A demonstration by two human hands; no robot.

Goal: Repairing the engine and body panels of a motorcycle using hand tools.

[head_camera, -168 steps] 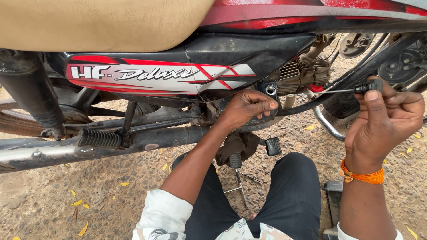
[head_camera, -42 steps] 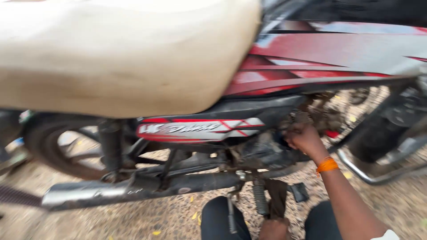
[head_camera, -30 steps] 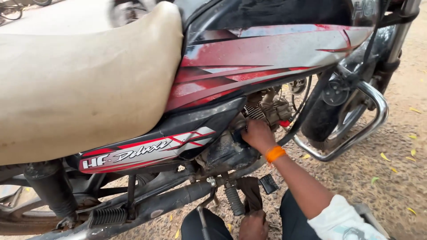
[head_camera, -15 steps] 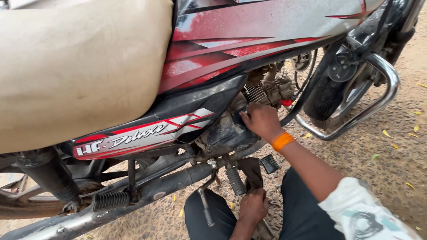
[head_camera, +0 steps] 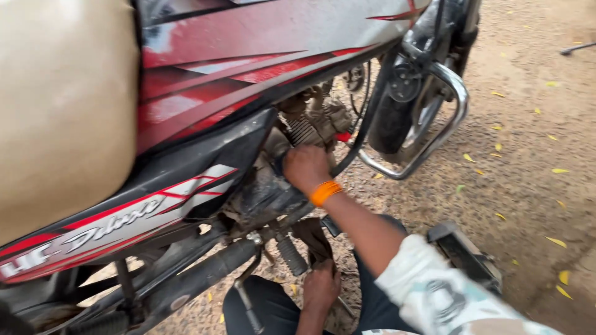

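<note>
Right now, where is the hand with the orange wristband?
In the head view, the right hand is mid-frame, pressed against the motorcycle engine, below the red fuel tank.

Bright, even daylight, soft shadows under the motorcycle (head_camera: 205, 161), mild motion blur, glare on red panels.

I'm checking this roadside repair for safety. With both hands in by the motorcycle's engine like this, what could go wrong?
The right hand is pushed deep among the engine parts and could be scraped or pinched. The left hand is low under the footpeg, where a knock seems possible. Any small part dropped may get lost on the gravel ground.
</note>
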